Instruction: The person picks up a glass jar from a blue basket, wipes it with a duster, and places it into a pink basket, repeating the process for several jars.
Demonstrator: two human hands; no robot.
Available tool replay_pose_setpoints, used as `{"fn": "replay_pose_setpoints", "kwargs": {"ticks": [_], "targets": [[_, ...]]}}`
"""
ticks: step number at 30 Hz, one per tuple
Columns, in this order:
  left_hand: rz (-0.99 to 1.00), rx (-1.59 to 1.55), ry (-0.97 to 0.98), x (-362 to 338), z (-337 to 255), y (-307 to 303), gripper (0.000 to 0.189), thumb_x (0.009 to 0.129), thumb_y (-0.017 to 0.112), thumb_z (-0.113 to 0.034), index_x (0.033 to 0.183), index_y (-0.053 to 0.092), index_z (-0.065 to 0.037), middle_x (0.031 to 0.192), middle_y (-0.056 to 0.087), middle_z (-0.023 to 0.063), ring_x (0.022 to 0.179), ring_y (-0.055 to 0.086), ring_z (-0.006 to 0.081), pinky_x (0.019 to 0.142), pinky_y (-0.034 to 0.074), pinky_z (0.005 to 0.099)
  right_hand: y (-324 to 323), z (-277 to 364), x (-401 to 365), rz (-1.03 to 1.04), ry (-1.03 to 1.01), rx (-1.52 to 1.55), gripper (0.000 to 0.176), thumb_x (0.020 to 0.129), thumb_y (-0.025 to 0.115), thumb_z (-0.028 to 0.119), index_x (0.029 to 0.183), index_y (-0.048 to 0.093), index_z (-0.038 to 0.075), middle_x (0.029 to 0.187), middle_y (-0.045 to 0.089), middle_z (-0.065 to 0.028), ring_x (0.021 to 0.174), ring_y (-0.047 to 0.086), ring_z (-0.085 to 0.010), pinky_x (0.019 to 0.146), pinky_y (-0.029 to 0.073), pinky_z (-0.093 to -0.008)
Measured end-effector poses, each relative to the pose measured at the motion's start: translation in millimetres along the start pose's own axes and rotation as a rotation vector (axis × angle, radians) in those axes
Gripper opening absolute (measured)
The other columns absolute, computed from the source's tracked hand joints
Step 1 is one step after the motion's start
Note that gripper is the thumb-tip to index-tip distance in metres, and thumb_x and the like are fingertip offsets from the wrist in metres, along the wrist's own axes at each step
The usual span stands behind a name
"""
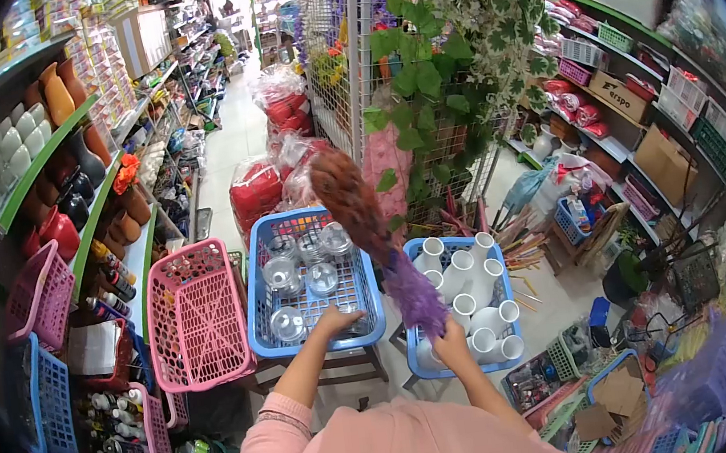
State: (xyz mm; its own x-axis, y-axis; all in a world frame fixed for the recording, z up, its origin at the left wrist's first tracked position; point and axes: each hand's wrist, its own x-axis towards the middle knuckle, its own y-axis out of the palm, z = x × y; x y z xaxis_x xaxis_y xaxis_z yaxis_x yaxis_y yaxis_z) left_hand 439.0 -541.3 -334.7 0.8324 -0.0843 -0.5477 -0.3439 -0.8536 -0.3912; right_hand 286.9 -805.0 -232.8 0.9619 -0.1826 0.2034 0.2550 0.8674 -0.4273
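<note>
My right hand [450,339] is closed round the lower end of a feather duster [366,217]. The duster slants up to the left, purple near the hand and reddish brown toward its blurred tip. My left hand [338,321] reaches over the near right part of a blue basket [255,283], fingers stretched out beside a clear glass jar. Several more clear glass jars [322,278] stand inside that basket. On the right, a second blue basket [421,365] holds several white vases [464,304], close to my right hand.
A pink basket [159,357] sits left of the jars. Behind are red bundles in clear plastic [256,189] and a wire rack [333,78] with hanging artificial vines [422,76]. Shelves of pots [57,91] line the left; boxes [617,95] fill the right shelves.
</note>
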Motion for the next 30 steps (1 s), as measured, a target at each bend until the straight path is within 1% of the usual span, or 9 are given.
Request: {"fn": "replay_pose_setpoints", "kwargs": {"ticks": [4, 6, 8, 11, 15, 21, 22, 26, 30], "targets": [[-0.246, 0.092, 0.269, -25.2, -10.8, -14.2, 0.112, 0.052, 0.088, -0.05, 0.132, 0.03, 0.005, 0.128, 0.049, 0.0276, 0.118, 0.052, 0.0333, 0.098, 0.043, 0.039, -21.5, -8.1, -28.1, -0.046, -0.065, 0.1, 0.033, 0.082, 0.067, 0.015, 0.109, 0.058, -0.002, 0.087, 0.066, -0.0178, 0.077, 0.063, -0.0217, 0.068, 0.048, -0.0365], [-0.305, -0.065, 0.432, -42.9, -18.9, -23.2, 0.107, 0.054, 0.089, -0.043, 0.131, 0.029, 0.002, 0.127, 0.049, 0.0256, 0.117, 0.052, 0.0316, 0.097, 0.043, 0.0396, -33.1, -9.3, -38.4, 0.044, 0.213, 0.057, 0.036, 0.084, 0.066, 0.024, 0.11, 0.059, 0.0, 0.091, 0.066, -0.022, 0.082, 0.065, -0.0372, 0.073, 0.049, -0.0397], [-0.375, -0.328, 0.67, -66.2, -30.9, -32.0, 0.091, 0.06, 0.089, -0.018, 0.126, 0.027, -0.006, 0.126, 0.049, 0.0182, 0.115, 0.05, 0.026, 0.097, 0.042, 0.0394, -40.8, -4.4, -42.0, 0.075, 0.221, -0.022, 0.036, 0.084, 0.066, 0.027, 0.108, 0.061, 0.0, 0.09, 0.066, -0.0225, 0.081, 0.065, -0.0376, 0.071, 0.049, -0.0398], [-0.321, -0.605, 0.736, -104.7, -43.0, -56.1, 0.086, 0.063, 0.085, -0.01, 0.128, 0.029, -0.007, 0.129, 0.047, 0.0145, 0.117, 0.049, 0.0238, 0.099, 0.04, 0.0369, -49.1, 7.0, -44.3, 0.068, 0.126, -0.098, 0.037, 0.085, 0.065, 0.035, 0.101, 0.064, 0.001, 0.083, 0.066, -0.0218, 0.078, 0.064, -0.0382, 0.067, 0.048, -0.0404], [-0.046, -1.019, 0.895, -153.5, -60.6, -80.3, 0.084, 0.077, 0.075, -0.035, 0.141, 0.028, -0.011, 0.138, 0.042, 0.0093, 0.127, 0.044, 0.0254, 0.102, 0.04, 0.042, -58.1, 23.7, -38.7, 0.23, 0.129, -0.209, 0.035, 0.085, 0.065, 0.035, 0.097, 0.066, 0.003, 0.078, 0.066, -0.0203, 0.075, 0.064, -0.038, 0.066, 0.048, -0.0425], [0.011, -1.051, 0.804, -161.3, -48.9, -86.6, 0.071, 0.09, 0.046, -0.058, 0.142, 0.032, -0.012, 0.143, 0.038, 0.0069, 0.13, 0.041, 0.0259, 0.107, 0.035, 0.0438, -47.4, 10.6, -44.0, 0.224, -0.081, -0.345, 0.032, 0.082, 0.067, 0.035, 0.092, 0.068, 0.004, 0.074, 0.065, -0.0191, 0.069, 0.064, -0.0366, 0.062, 0.048, -0.0425], [-0.091, -1.031, 0.815, -165.3, -50.7, -84.9, 0.067, 0.093, 0.036, -0.058, 0.141, 0.035, -0.011, 0.141, 0.042, 0.0079, 0.129, 0.042, 0.0264, 0.108, 0.033, 0.0438, -48.3, 8.6, -45.5, 0.226, -0.169, -0.309, 0.03, 0.082, 0.068, 0.032, 0.088, 0.068, 0.004, 0.073, 0.065, -0.0185, 0.067, 0.064, -0.0356, 0.059, 0.047, -0.0414], [0.047, -1.202, 0.717, -158.5, -35.6, -89.9, 0.063, 0.094, 0.037, -0.052, 0.14, 0.037, -0.01, 0.137, 0.046, 0.0086, 0.127, 0.044, 0.0253, 0.106, 0.035, 0.0437, -55.4, 8.8, -42.0, 0.255, -0.067, -0.377, 0.031, 0.079, 0.07, 0.033, 0.089, 0.069, 0.004, 0.072, 0.065, -0.018, 0.068, 0.064, -0.0362, 0.06, 0.047, -0.0403], [-0.049, -1.066, 0.73, -184.9, -60.1, -79.6, 0.063, 0.093, 0.037, -0.053, 0.138, 0.039, -0.008, 0.134, 0.05, 0.0089, 0.122, 0.049, 0.0251, 0.101, 0.04, 0.0439, -47.5, 12.0, -45.2, 0.112, -0.103, -0.351, 0.031, 0.078, 0.071, 0.036, 0.09, 0.07, 0.007, 0.072, 0.066, -0.0163, 0.066, 0.064, -0.034, 0.059, 0.049, -0.0398]]}}
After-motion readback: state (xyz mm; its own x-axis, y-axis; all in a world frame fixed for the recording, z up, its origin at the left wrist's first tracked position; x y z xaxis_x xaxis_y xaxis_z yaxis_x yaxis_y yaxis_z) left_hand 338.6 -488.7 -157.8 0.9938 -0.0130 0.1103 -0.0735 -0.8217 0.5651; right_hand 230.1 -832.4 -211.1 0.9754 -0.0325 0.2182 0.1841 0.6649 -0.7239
